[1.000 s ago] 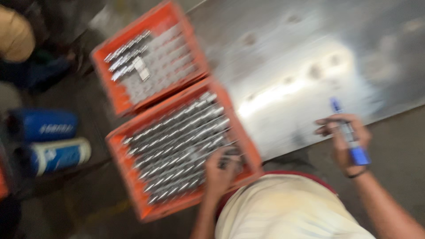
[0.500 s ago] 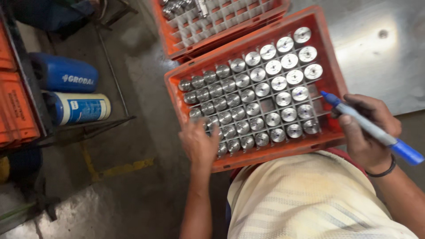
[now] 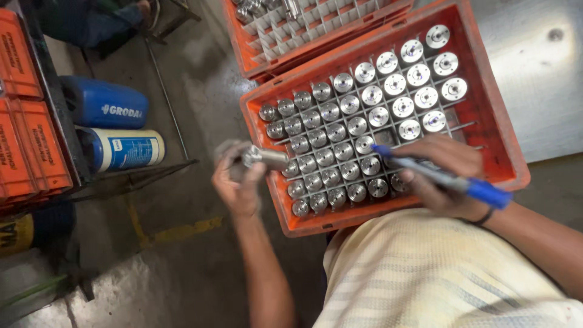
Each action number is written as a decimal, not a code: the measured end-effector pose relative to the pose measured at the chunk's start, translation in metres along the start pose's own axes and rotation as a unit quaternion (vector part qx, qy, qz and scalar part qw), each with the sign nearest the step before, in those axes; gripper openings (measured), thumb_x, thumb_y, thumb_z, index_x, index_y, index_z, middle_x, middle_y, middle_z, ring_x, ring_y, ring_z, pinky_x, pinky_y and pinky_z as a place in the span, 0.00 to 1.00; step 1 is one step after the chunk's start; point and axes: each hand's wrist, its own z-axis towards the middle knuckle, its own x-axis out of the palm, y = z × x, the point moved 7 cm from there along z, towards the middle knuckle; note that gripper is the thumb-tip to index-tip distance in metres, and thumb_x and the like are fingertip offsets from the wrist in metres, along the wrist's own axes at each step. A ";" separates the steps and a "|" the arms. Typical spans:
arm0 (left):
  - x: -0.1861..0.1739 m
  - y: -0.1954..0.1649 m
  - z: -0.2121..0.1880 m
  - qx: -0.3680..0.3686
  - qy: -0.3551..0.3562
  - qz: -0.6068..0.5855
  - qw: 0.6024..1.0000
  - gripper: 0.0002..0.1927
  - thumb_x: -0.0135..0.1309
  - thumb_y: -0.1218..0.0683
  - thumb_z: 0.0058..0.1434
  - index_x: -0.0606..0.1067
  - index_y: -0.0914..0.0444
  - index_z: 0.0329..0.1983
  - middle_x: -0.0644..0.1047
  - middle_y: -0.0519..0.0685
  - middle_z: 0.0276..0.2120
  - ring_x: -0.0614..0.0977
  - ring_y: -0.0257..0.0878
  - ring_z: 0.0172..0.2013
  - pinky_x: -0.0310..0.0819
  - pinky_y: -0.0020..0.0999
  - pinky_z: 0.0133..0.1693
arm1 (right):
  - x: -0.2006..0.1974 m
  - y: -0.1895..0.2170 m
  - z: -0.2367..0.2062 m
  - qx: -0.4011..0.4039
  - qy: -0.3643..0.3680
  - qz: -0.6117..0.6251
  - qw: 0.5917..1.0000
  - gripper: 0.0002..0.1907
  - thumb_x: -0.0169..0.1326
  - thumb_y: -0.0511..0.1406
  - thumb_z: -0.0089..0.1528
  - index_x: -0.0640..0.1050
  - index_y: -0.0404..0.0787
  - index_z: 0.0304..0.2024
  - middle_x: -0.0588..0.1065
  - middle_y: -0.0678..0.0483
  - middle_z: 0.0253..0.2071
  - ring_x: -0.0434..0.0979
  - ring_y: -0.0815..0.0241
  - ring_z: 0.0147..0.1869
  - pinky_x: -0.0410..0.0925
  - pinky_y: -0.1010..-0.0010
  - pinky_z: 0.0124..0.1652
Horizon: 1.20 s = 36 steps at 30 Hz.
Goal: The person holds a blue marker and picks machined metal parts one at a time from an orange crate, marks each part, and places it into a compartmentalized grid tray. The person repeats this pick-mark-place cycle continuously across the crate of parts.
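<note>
**Ana:** Head camera, far left: orange crates stacked on a rack, then a blue canister and a white-and-blue canister lying on their sides near the floor. What's the left hand doing?

**Ben:** The left hand is just off the left wall of the orange tray, fingers curled tight around a metal cylinder, which is held out over the floor with its faced end towards the tray. It looks solid steel to me: heavy for its size, rigid, smooth, probably slick. A full wrap round the shaft seems the safe hold, not a fingertip pinch.

**Ana:** And the tray?

**Ben:** Its divider grid is packed with upright cylinders, round ends up. Walls stand close on every slot, so I'd judge a part can only go straight up or down. A few cells by the right wall look open.

**Ana:** Right side?

**Ben:** The right hand rests over the tray's near rows, fingers pinching a blue marker, tip pointing left. A second orange tray sits behind, touching; grey metal tabletop to the right. The freest room is on the left, above the floor.
</note>
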 end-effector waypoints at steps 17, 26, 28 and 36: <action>0.094 0.083 -0.072 -0.276 -0.011 -0.286 0.917 0.14 0.52 0.52 0.70 0.65 0.59 0.54 0.74 0.49 0.34 0.77 0.39 0.28 0.72 0.34 0.27 | 0.073 0.014 -0.017 -0.100 0.132 0.075 0.983 0.13 0.58 0.32 0.57 0.78 0.40 0.45 0.78 0.53 0.33 0.77 0.56 0.34 0.69 0.63 0.35; 0.067 0.049 -0.053 -0.256 -0.038 -0.084 0.962 0.16 0.46 0.50 0.68 0.68 0.65 0.53 0.77 0.56 0.33 0.78 0.47 0.26 0.72 0.42 0.27 | 0.071 0.016 -0.014 -0.081 0.120 0.093 0.985 0.12 0.58 0.31 0.60 0.78 0.37 0.47 0.78 0.52 0.34 0.78 0.56 0.34 0.70 0.64 0.36; 0.051 0.018 -0.035 -0.096 -0.022 0.302 0.948 0.21 0.55 0.51 0.63 0.69 0.66 0.55 0.75 0.61 0.39 0.80 0.55 0.35 0.73 0.50 0.35 | 0.059 0.009 -0.011 -0.038 0.076 0.080 0.993 0.12 0.57 0.30 0.61 0.78 0.36 0.48 0.79 0.49 0.38 0.81 0.55 0.39 0.72 0.66 0.39; 0.043 0.017 -0.012 -0.065 0.066 0.511 0.855 0.16 0.61 0.52 0.57 0.80 0.63 0.47 0.77 0.58 0.42 0.81 0.56 0.41 0.73 0.51 0.44 | 0.038 -0.002 -0.005 0.026 0.052 0.068 0.996 0.13 0.58 0.30 0.62 0.78 0.35 0.49 0.79 0.48 0.38 0.81 0.54 0.39 0.72 0.68 0.38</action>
